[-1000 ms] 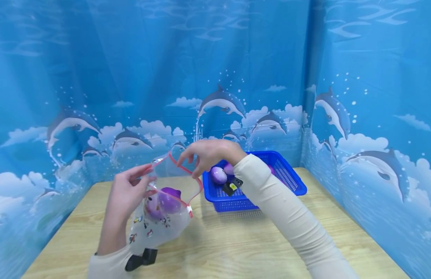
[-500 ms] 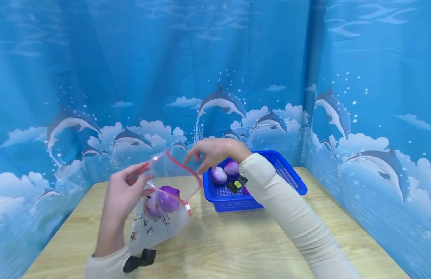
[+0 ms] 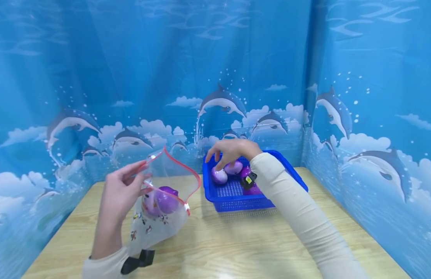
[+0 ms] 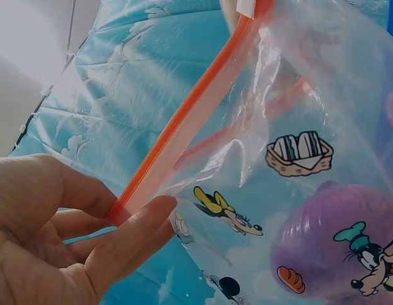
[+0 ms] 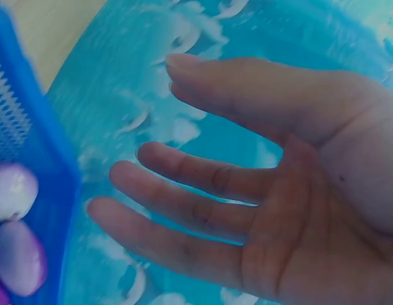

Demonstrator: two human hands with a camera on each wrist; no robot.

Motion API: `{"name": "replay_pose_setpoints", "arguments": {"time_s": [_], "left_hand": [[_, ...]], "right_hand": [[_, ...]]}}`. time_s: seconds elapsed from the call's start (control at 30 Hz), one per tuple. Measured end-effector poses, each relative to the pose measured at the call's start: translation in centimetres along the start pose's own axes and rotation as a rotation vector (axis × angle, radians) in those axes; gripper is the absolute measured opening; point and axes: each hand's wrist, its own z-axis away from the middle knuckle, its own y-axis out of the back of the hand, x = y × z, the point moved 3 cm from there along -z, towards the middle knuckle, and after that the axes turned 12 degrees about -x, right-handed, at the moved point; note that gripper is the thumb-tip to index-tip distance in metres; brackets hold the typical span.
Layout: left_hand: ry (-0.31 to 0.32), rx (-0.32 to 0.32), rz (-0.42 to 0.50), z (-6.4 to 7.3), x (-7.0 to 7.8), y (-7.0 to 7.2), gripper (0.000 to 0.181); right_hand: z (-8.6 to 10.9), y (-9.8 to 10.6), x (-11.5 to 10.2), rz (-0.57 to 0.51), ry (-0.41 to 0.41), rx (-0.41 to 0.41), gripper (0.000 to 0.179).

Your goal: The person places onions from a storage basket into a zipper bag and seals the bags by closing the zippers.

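While the left hand [image 3: 122,190] keeps a narrow grip, pinching the red-orange rim, the clear zip bag [image 3: 157,230] gapes over the bench [image 3: 218,240], its see-through film dotted with cartoon figures! Glossy, rounded purple toys [image 3: 168,200] bulge inside, and a white slider [image 3: 187,208] sits at the rim's corner. Across now: the right hand [image 3: 232,149], grip wide, near a blue basket [image 3: 243,205] of shiny purple-and-white pieces [image 3: 219,176].
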Motion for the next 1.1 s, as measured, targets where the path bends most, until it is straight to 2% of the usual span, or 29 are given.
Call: {"name": "replay_pose_setpoints", "arguments": {"time_s": [0.23, 0.4, 0.63, 0.87, 0.97, 1.1], "left_hand": [[0.008, 0.008, 0.004, 0.0, 0.0, 0.3, 0.045], [0.006, 0.017, 0.007, 0.1, 0.0, 0.4, 0.045], [0.002, 0.025, 0.01, 0.3, 0.1, 0.5, 0.045], [-0.014, 0.024, -0.002, 0.4, 0.2, 0.7, 0.045], [-0.02, 0.021, -0.004, 0.6, 0.4, 0.8, 0.045], [-0.035, 0.017, -0.005, 0.8, 0.5, 0.8, 0.045]], "right_hand": [[-1.3, -0.8, 3.6, -0.147, -0.081, -0.047, 0.048], [-2.8, -1.6, 5.7, -0.213, -0.085, -0.043, 0.044], [-4.6, -2.1, 8.2, -0.28, -0.104, 0.056, 0.048], [-5.9, -2.2, 10.8, -0.174, -0.195, 0.227, 0.05], [-6.5, -2.6, 11.8, -0.187, -0.258, 0.254, 0.052], [-7.3, -3.2, 12.8, -0.233, -0.334, 0.246, 0.058]]}}
